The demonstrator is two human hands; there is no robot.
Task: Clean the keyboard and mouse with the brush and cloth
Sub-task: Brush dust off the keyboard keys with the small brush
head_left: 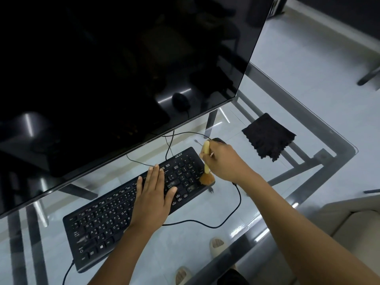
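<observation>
A black keyboard (102,219) lies slantwise on the glass table (205,239). My left hand (153,198) rests flat on its middle keys, fingers spread. My right hand (224,161) grips a yellow-handled brush (206,161) whose brown bristles touch the keyboard's right end, at the number pad. The black mouse (219,140) peeks out just behind my right hand, mostly hidden. A black cloth (268,136) lies on the glass further right, apart from both hands.
A large dark monitor (123,68) leans over the table's back half, close above the keyboard. Black cables (232,212) loop over the glass near my right wrist. The table's corner edge (349,149) is at the right. Feet in sandals (218,245) show through the glass.
</observation>
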